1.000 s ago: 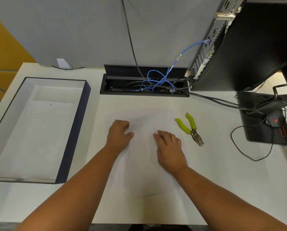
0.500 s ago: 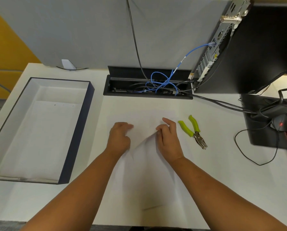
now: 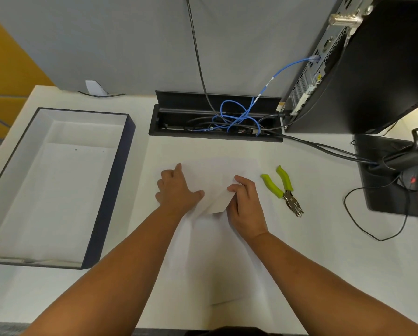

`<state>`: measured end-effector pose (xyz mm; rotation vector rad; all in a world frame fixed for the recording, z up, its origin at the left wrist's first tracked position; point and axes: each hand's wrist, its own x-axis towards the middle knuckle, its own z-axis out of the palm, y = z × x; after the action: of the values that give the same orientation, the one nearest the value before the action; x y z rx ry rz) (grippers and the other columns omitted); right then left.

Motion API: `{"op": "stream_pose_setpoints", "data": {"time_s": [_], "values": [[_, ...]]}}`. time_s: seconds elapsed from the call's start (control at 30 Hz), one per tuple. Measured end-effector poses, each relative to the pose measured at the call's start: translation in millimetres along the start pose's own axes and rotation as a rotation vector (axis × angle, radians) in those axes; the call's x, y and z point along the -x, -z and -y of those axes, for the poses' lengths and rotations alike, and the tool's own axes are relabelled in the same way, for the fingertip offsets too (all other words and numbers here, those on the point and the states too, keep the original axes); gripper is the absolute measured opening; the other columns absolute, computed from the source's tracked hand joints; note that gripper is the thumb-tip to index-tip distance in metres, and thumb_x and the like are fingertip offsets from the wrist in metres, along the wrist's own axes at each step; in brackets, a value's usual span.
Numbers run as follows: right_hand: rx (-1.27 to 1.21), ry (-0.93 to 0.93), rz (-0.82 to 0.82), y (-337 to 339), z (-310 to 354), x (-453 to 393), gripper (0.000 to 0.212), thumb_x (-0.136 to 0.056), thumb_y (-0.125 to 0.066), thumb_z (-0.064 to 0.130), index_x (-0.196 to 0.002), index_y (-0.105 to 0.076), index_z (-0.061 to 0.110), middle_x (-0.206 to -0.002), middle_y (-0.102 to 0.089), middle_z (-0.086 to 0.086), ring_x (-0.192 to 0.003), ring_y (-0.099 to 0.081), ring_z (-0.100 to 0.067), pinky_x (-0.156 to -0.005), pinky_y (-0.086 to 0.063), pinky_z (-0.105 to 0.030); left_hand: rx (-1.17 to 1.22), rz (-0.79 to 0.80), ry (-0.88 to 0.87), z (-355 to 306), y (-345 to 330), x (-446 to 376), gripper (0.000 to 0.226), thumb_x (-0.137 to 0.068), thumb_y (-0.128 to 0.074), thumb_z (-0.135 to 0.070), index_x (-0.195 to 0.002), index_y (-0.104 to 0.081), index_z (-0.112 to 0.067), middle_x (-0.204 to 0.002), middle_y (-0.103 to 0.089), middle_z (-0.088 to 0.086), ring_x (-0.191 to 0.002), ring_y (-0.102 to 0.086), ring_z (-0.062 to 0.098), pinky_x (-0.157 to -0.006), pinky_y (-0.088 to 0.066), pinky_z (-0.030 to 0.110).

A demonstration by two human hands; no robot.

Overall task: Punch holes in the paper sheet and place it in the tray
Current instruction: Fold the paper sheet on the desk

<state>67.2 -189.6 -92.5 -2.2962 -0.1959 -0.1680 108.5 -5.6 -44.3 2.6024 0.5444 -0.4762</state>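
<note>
A white paper sheet (image 3: 217, 258) lies on the white desk in front of me, hard to tell from the surface. My right hand (image 3: 246, 207) pinches a lifted part of the sheet near its middle and raises it off the desk. My left hand (image 3: 176, 190) rests on the paper just to the left, fingers loosely curled, thumb out toward the raised fold. A hole punch with green handles (image 3: 284, 190) lies on the desk right of my right hand, untouched. The tray (image 3: 111, 190), dark-walled with a white inside, stands at the left.
A black cable well (image 3: 215, 132) with blue and black cables sits at the back centre. A computer tower (image 3: 372, 69) stands back right. A black pad with a mouse (image 3: 414, 180) and loose cables lies at the right edge.
My right hand went from lying flat on the sheet to pinching it and lifting a fold. My left hand shifted slightly left and stays on the paper.
</note>
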Motion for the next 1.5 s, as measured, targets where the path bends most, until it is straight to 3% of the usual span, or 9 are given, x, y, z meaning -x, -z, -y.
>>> {"op": "stream_pose_setpoints", "data": {"time_s": [0.33,0.5,0.7,0.9,1.03,1.13,1.27,1.37,1.5], "values": [[0.056,-0.015,0.036,0,1,0,0.033,-0.084,-0.065,0.000,-0.112,-0.056,0.014,-0.135,-0.044,-0.008,-0.120,-0.048,-0.025,-0.103,-0.045,-0.040,-0.071,0.037,-0.077,-1,18,-25,0.087,-0.069,-0.077,-0.054,-0.140,-0.033,-0.032,-0.142,-0.030,0.008,-0.128,-0.034,0.030,-0.099,-0.038,0.046],[0.049,-0.017,0.035,0,3,0,0.032,-0.084,-0.063,-0.001,-0.112,-0.056,0.013,-0.134,-0.044,-0.008,-0.121,-0.049,-0.026,-0.102,-0.045,-0.043,-0.056,0.057,-0.049,-3,16,-26,0.080,-0.070,-0.079,-0.048,-0.134,-0.041,-0.020,-0.137,-0.036,0.008,-0.124,-0.038,0.031,-0.097,-0.040,0.047],[0.030,-0.017,0.053,3,1,-6,0.033,-0.081,-0.062,-0.001,-0.111,-0.057,0.012,-0.136,-0.043,-0.009,-0.122,-0.048,-0.028,-0.099,-0.045,-0.046,0.611,0.072,-0.178,7,9,4,0.029,-0.095,-0.056,-0.025,-0.122,-0.056,-0.015,-0.112,-0.061,-0.001,-0.097,-0.057,0.016,-0.083,-0.046,0.030],[0.029,0.029,0.025,8,15,-22,0.009,-0.093,-0.055,0.015,-0.100,-0.059,0.012,-0.131,-0.045,-0.009,-0.116,-0.048,-0.022,-0.098,-0.042,-0.038,0.760,0.102,-0.157,14,2,26,0.024,-0.099,-0.047,-0.024,-0.122,-0.056,-0.023,-0.110,-0.062,-0.008,-0.097,-0.058,0.013,-0.081,-0.046,0.026],[0.229,0.103,0.010,15,30,-44,0.009,-0.090,-0.056,0.018,-0.095,-0.061,0.011,-0.096,-0.056,-0.008,-0.086,-0.048,-0.027,-0.072,-0.042,-0.039,0.867,0.133,-0.158,20,8,29,0.023,-0.100,-0.046,-0.028,-0.117,-0.061,-0.027,-0.107,-0.067,-0.010,-0.097,-0.063,0.009,-0.080,-0.052,0.025],[0.364,0.140,-0.012,21,37,-56,0.007,-0.090,-0.060,0.016,-0.094,-0.063,0.011,-0.091,-0.058,-0.009,-0.083,-0.049,-0.029,-0.069,-0.032,-0.033,0.926,0.153,-0.130,21,13,35,0.027,-0.100,-0.041,-0.038,-0.110,-0.063,-0.025,-0.105,-0.068,-0.007,-0.097,-0.064,0.012,-0.083,-0.053,0.027],[0.459,0.134,-0.013,26,47,-64,0.011,-0.093,-0.057,0.021,-0.096,-0.063,0.013,-0.092,-0.059,-0.006,-0.085,-0.049,-0.027,-0.069,-0.030,-0.033,0.924,0.154,-0.191,18,13,45,0.028,-0.095,-0.044,-0.049,-0.106,-0.061,-0.030,-0.101,-0.068,-0.008,-0.092,-0.065,0.010,-0.074,-0.052,0.021],[0.470,0.144,0.000,27,56,-66,0.013,-0.093,-0.055,0.024,-0.099,-0.063,0.015,-0.095,-0.059,-0.005,-0.088,-0.050,-0.026,-0.071,-0.031,-0.033,0.859,0.141,-0.240,18,10,47,0.025,-0.092,-0.057,-0.044,-0.114,-0.057,-0.032,-0.106,-0.067,-0.010,-0.093,-0.066,0.013,-0.076,-0.058,0.029],[0.412,0.108,0.030,28,62,-68,0.036,-0.092,-0.058,0.028,-0.127,-0.052,0.025,-0.133,-0.048,-0.003,-0.118,-0.041,-0.025,-0.094,-0.034,-0.040,0.844,0.141,-0.255,20,7,47,0.026,-0.095,-0.054,-0.036,-0.121,-0.056,-0.031,-0.112,-0.065,-0.008,-0.100,-0.065,0.017,-0.086,-0.056,0.038]]}}
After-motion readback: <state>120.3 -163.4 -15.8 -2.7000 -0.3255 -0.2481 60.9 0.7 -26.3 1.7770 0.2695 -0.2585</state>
